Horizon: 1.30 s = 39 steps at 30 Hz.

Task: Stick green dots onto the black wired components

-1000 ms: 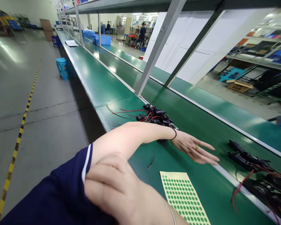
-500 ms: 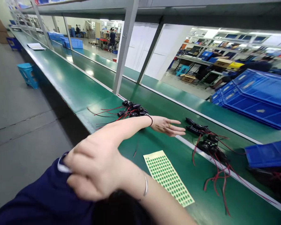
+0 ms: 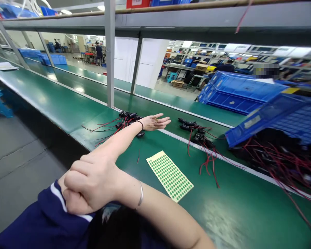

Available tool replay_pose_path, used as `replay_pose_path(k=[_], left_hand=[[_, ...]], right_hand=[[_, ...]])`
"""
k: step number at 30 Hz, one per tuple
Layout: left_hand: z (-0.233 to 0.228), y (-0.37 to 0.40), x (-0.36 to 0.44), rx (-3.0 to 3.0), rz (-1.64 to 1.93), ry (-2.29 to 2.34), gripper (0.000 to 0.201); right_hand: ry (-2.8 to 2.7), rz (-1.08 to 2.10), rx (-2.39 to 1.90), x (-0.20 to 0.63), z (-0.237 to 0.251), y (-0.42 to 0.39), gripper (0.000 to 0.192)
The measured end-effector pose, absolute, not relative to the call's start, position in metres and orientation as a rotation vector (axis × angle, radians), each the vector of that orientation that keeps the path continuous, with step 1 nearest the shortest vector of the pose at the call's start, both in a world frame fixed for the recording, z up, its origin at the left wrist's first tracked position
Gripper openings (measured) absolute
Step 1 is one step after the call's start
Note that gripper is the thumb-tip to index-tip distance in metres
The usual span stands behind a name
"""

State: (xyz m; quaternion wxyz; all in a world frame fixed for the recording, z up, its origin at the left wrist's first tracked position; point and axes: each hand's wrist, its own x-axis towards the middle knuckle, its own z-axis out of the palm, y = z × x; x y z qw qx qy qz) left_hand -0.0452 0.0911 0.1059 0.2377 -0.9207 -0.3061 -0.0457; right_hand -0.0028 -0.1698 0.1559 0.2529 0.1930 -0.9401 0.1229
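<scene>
My left arm reaches out over the green bench. At its end my left hand [image 3: 155, 122] is open, palm turned partly up and fingers apart, holding nothing. It is just beside a cluster of black cylindrical parts with red and black wires [image 3: 129, 117], partly hidden by the wrist. My right hand [image 3: 89, 183] crosses over and is closed on my left arm near the dark blue sleeve [image 3: 45, 211]; its fingertips are hidden. Between the arms and the bench's inner strip lies a pale yellow sheet of green round stickers [image 3: 171, 176].
More black wired parts [image 3: 199, 133] lie right of my left hand. A tilted blue crate [image 3: 248, 121] stands at the right, with a pile of red wires [image 3: 282, 159] spilling out. A grey post [image 3: 110, 55] rises behind the bench, under a long shelf [image 3: 197, 20]. People work far behind.
My view has turned right, so the bench items appear farther left and the tilted crate with its wires shows more fully. Both hands keep nearly the same pose.
</scene>
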Motion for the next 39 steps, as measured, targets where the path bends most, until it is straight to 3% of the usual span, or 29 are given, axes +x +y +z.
replay_pose_path(k=[12,18,24,39], left_hand=[[0.114,0.056,-0.021,-2.442,-0.160,-0.953,0.069],[0.121,0.050,-0.011,-2.439,-0.189,-1.008,0.070],[0.119,0.043,-0.008,-2.452,-0.259,-1.072,0.069],[0.103,0.053,-0.011,-2.309,-0.459,-1.223,0.069]], right_hand=[[-2.619,0.256,0.565,0.002,0.126,-0.191,0.026],[-2.668,0.188,0.720,0.007,0.135,-0.190,0.025],[-2.741,0.148,0.633,0.008,0.141,-0.194,0.038],[-2.789,0.150,0.736,0.007,0.146,-0.189,0.034]])
